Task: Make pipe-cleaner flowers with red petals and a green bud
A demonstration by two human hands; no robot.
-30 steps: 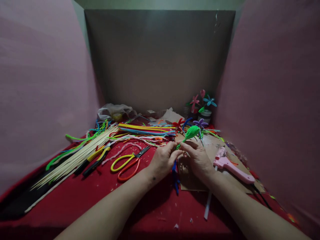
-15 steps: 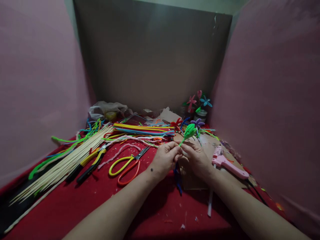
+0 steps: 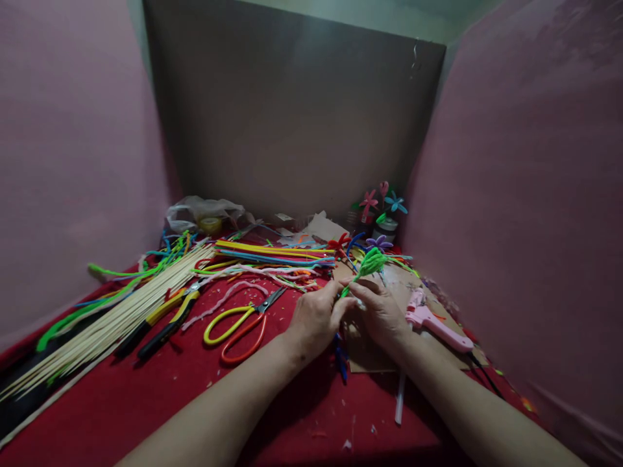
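Between my two hands is a bright green pipe-cleaner flower bud [image 3: 372, 261], tilted up and to the right on its twisted stem. My left hand [image 3: 318, 316] pinches the lower stem, thumb bent over it. Fingers of my right hand [image 3: 382, 316] close on the same stem just below the bud. Both hands are above the near edge of a cardboard sheet [image 3: 372, 360]. A dark blue pipe cleaner [image 3: 341, 363] hangs or lies under them. Scissors [image 3: 243, 324] with yellow and red handles lie left of my left hand.
A pink glue gun [image 3: 438, 326] rests right of my hands. Pliers [image 3: 180, 314] and thin wooden sticks [image 3: 131, 311] lie left. Behind are bundled pipe cleaners [image 3: 272, 251], a plastic bag [image 3: 204, 209] and finished flowers by a jar [image 3: 386, 229]. Pink walls flank the red cloth [image 3: 302, 425].
The view has shifted slightly, moving the scene left. My left hand has turned, its thumb now further up along the stem. The green bud leans a little more to the right.
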